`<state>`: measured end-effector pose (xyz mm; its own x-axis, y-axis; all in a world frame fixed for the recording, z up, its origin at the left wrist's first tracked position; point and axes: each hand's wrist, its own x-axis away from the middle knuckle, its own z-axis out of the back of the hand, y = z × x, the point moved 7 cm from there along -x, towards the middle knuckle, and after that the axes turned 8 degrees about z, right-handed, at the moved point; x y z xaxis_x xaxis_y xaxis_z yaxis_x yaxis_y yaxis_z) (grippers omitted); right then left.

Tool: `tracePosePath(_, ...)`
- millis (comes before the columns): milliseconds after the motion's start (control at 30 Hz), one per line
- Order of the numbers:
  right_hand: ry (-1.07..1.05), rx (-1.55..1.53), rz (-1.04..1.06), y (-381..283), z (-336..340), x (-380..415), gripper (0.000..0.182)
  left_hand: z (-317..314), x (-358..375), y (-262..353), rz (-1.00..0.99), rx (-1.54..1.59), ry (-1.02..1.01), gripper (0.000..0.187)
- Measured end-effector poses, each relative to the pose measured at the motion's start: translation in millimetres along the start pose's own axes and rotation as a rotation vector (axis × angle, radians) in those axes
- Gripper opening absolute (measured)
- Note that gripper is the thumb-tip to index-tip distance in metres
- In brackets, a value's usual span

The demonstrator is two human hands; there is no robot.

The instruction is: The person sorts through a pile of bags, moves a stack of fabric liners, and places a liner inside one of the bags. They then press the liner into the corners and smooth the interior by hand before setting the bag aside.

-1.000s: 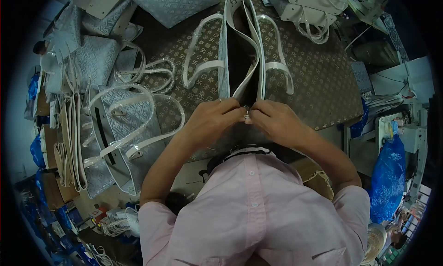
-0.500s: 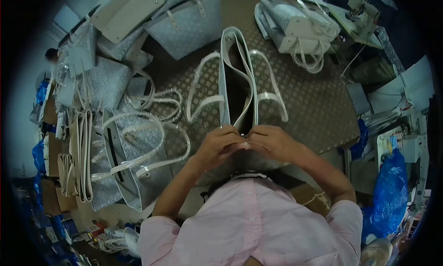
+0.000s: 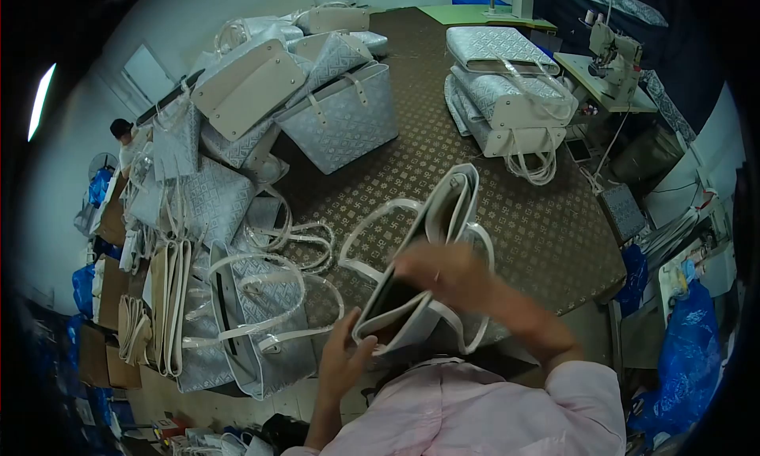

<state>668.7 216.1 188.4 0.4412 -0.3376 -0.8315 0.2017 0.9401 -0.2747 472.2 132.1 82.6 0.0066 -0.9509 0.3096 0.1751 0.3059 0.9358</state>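
A silver-grey tote bag point(image 3: 427, 313) with pale handles stands on the table in front of me, its top open and the bag turned at a slant. My left hand point(image 3: 348, 355) grips its near end, thumb on one side and fingers on the other. Over the bag's opening is my right hand point(image 3: 447, 275), blurred by motion, so its fingers cannot be made out. It covers part of the bag's rim and inside. The plastic-wrapped handle point(image 3: 372, 226) loops out on the left side of the bag.
Another tote bag point(image 3: 261, 337) lies to the left, near stacked pale panels point(image 3: 170, 305). More bags point(image 3: 340, 119) are piled at the back left, and a stack of bags point(image 3: 507, 92) sits at the back right. A sewing machine point(image 3: 616, 60) stands beyond. A person point(image 3: 131, 135) is far left.
The view has tilted upward. The bag has turned to a slant. My hands, together at its near end before, are now apart: the left holds that end, the right is over the opening.
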Motion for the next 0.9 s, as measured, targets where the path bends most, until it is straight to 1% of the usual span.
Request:
tracePosePath(33,0.026,0.096,-0.231,51.0,21.4,-11.6,0.022,-2.9,0.0,-18.0,-0.101,-0.123,0.036,0.052)
tracePosePath(67,0.073,0.241,-0.301,99.7,37.3,-11.2,0.029,-13.2,3.2,-6.8,-0.108,-0.125,0.033,0.052)
tracePosePath(100,-0.077,0.506,-0.342,148.7,44.0,6.8,0.038,-22.5,10.1,7.9,-0.045,-0.195,0.05,0.047)
tracePosePath(133,-0.32,0.485,-0.443,184.3,44.0,17.5,0.038,-26.9,12.6,15.0,0.014,-0.265,0.066,0.042)
tracePosePath(167,-0.564,0.463,-0.541,211.5,46.2,27.5,0.039,-28.8,9.3,15.1,0.004,-0.268,0.055,0.042)
tracePosePath(200,-0.56,0.469,-0.556,226.2,58.6,29.4,0.039,-25.7,8.0,12.1,-0.007,-0.321,0.104,0.038)
tracePosePath(233,-0.684,0.167,-0.739,238.5,54.9,47.5,0.037,-21.7,8.5,8.0,-0.008,-0.374,0.151,0.035)
tracePosePath(267,-0.795,-0.139,-0.903,242.0,51.0,66.2,0.037,-20.4,3.2,5.6,-0.008,-0.37,0.137,0.035)
tracePosePath(300,-0.614,-0.219,-1.034,223.0,57.8,64.5,0.038,-12.9,-3.8,7.2,-0.045,-0.366,0.17,0.033)
tracePosePath(333,-0.62,-0.224,-1.053,224.7,59.2,75.1,0.038,-0.3,-7.1,7.5,-0.069,-0.372,0.203,0.032)
tracePosePath(400,-0.845,-0.111,-0.862,229.4,62.2,77.7,0.036,25.4,-31.0,18.5,-0.146,-0.401,0.234,0.029)
tracePosePath(433,-0.863,-0.112,-0.87,225.5,69.3,85.3,0.036,37.9,-46.6,29.3,-0.199,-0.518,0.296,0.028)
tracePosePath(467,-0.777,-0.171,-0.88,203.8,76.2,88.3,0.035,48.8,-61.8,40.7,-0.239,-0.645,0.35,0.027)
tracePosePath(500,-0.69,-0.225,-0.893,185.8,79.8,96.9,0.035,52.1,-81.6,53.4,-0.22,-0.66,0.323,0.023)
tracePosePath(533,-0.586,-0.208,-0.754,171.1,83.1,101.8,0.031,60.6,-109.4,49.3,-0.226,-0.52,0.359,0.02)
tracePosePath(567,-0.616,-0.216,-0.773,154.8,82.6,114.0,0.031,74.3,-148.1,37.9,-0.357,-0.567,0.339,0.018)
tracePosePath(600,-0.512,-0.1,-0.815,139.4,90.7,117.4,0.029,71.9,-169.2,47.5,-0.247,-0.521,0.321,0.018)
tracePosePath(633,-0.403,0.02,-0.844,124.8,97.4,119.1,0.027,65.4,-191.7,57.5,-0.268,-0.467,0.273,0.02)
tracePosePath(667,-0.42,0.006,-0.857,106.5,87.5,126.1,0.027,58.2,-213.4,74.0,-0.379,-0.536,0.33,0.02)
tracePosePath(700,-0.323,0.028,-0.867,88.1,81.4,129.5,0.026,51.9,-242.7,83.9,-0.426,-0.593,0.309,0.021)
tracePosePath(733,-0.221,0.053,-0.871,72.2,77.9,130.2,0.025,41.5,-261.6,99.3,-0.417,-0.64,0.316,0.022)
tracePosePath(767,-0.225,0.038,-0.873,58.7,68.3,129.9,0.025,28.8,-280.1,113.7,-0.431,-0.657,0.23,0.024)
tracePosePath(833,-0.114,-0.191,-0.983,36.7,46.1,133.4,0.023,-2.9,-291.4,142.9,-0.669,-0.839,0.344,0.023)
tracePosePath(867,-0.046,-0.188,-0.967,28.3,44.1,131.8,0.02,-27.8,-273.0,151.3,-0.783,-0.816,0.28,0.024)
tracePosePath(900,-0.039,-0.212,-0.985,21.4,38.2,135.7,0.02,-53.9,-245.0,163.4,-0.889,-0.787,0.211,0.026)
